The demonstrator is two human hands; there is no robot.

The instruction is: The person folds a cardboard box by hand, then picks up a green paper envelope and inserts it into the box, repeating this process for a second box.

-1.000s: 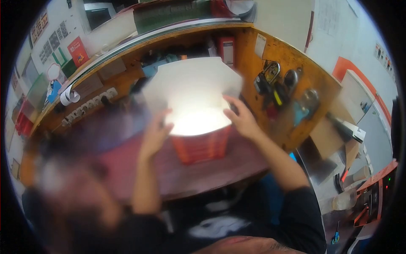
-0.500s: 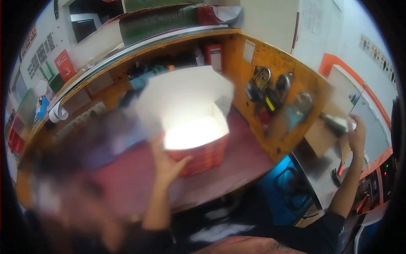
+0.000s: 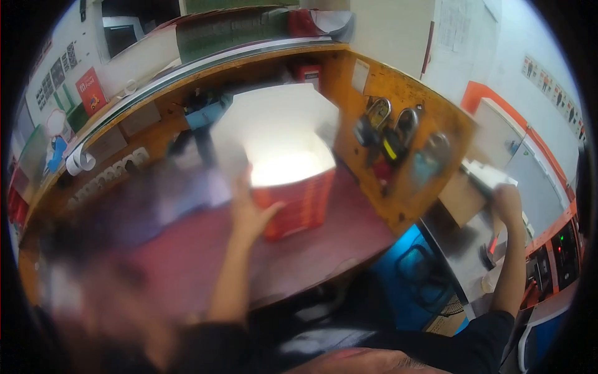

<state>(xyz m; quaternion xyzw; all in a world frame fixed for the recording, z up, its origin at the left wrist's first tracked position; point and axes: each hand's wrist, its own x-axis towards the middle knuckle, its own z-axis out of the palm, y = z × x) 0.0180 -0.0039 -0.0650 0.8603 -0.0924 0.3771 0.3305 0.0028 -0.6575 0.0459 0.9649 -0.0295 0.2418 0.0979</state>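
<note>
A red patterned cardboard box [image 3: 299, 209] stands upright on the dark red tabletop, its white flaps raised and its bright white inside facing me. My left hand [image 3: 250, 212] grips the box's left side, with the thumb across its front and the other fingers partly hidden at the corner. Far to the right, my right hand [image 3: 507, 202] is closed at the edge of some white paper-like pieces [image 3: 491, 173]. These lie over a brown cardboard box [image 3: 462, 198]. Exactly what the right fingers pinch is too small to make out.
Padlocks [image 3: 378, 118] hang on the wooden side panel [image 3: 430, 96] right of the red box. Shelves with small items run behind the table [image 3: 324, 252]. A blue-lit crate-like area [image 3: 408, 265] lies below the right edge. The lower left is heavily blurred.
My right hand has moved slightly left and down, and more of the white pieces now show beside it. My left hand stays on the red box; the whole view has shifted a little.
</note>
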